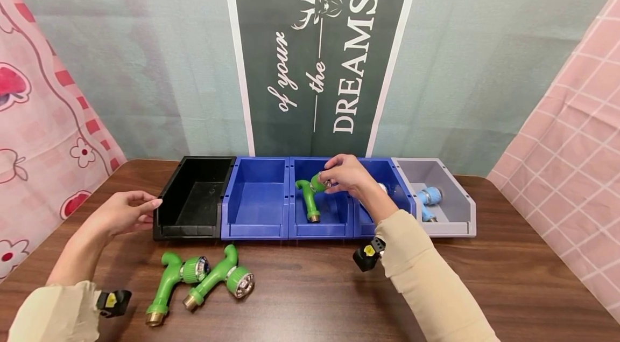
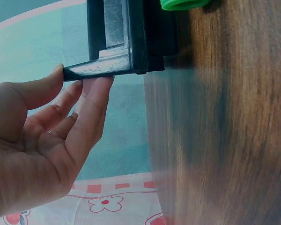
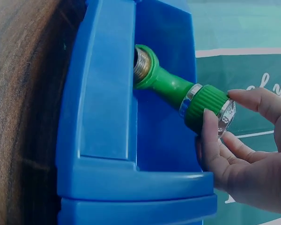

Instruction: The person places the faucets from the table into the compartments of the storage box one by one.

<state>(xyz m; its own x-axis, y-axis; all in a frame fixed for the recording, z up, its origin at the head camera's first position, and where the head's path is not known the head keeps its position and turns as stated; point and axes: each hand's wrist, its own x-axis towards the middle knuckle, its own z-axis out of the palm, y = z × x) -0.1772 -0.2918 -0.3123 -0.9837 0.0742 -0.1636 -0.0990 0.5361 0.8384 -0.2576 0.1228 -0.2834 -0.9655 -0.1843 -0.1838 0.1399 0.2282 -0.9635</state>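
My right hand (image 1: 346, 172) pinches the ribbed knob of a green faucet (image 3: 173, 88) between thumb and fingers. The faucet hangs within the third bin from the left, a blue bin (image 1: 322, 231), its brass threaded end downward near the front wall. At the far left, my left hand (image 1: 118, 215) grips the side wall of a black bin (image 2: 126, 51), thumb at the rim and fingertips against the outside. On the table before that bin lie two more green faucets, one with a dark-centred knob (image 1: 167, 283), the other with a chrome-capped knob (image 1: 218, 276).
Left of the third bin stands another blue bin (image 1: 255, 231). To its right, a further blue bin (image 1: 409, 202), partly behind my right arm, shows a chrome-tipped item. The grey bin (image 1: 455, 191) at the far right holds blue faucet parts (image 1: 430, 195). Curtains enclose the wooden table (image 1: 310, 293).
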